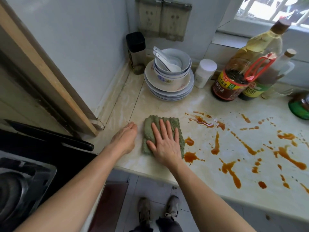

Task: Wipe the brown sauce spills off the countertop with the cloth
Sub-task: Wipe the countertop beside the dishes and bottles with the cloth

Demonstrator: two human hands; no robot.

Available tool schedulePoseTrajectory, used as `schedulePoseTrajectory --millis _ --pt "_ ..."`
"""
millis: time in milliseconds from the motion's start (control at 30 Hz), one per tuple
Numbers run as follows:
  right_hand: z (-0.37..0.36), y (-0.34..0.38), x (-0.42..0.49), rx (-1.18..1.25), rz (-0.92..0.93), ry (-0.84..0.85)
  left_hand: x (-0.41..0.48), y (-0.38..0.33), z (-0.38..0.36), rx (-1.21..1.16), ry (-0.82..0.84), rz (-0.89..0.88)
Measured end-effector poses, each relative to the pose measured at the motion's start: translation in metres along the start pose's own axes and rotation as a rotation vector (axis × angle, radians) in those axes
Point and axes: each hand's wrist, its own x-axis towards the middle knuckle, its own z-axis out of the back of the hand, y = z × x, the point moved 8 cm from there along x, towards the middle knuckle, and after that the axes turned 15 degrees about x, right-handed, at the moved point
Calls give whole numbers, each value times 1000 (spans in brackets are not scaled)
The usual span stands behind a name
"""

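Note:
A folded green cloth (148,129) lies flat on the pale marble countertop (160,106). My right hand (164,144) presses on it, palm down, fingers spread. My left hand (124,138) rests on the counter just left of the cloth, fingers together, holding nothing. Brown sauce spills (230,166) streak and dot the countertop to the right of the cloth, the nearest blots (190,156) touching the cloth's right edge.
A stack of plates and bowls with spoons (168,76) stands behind the cloth, a black-lidded jar (136,52) in the corner. A white canister (204,72), sauce and oil bottles (234,81) and a green jar (300,106) line the back right. A stove (21,181) lies left.

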Motion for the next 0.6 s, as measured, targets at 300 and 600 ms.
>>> schedulePoseTrajectory --millis 300,600 --pt "-19 34 -34 -4 151 -62 0 2 -10 2 11 -36" --pt "-17 24 -46 33 4 -120 -6 0 -11 29 2 -18"
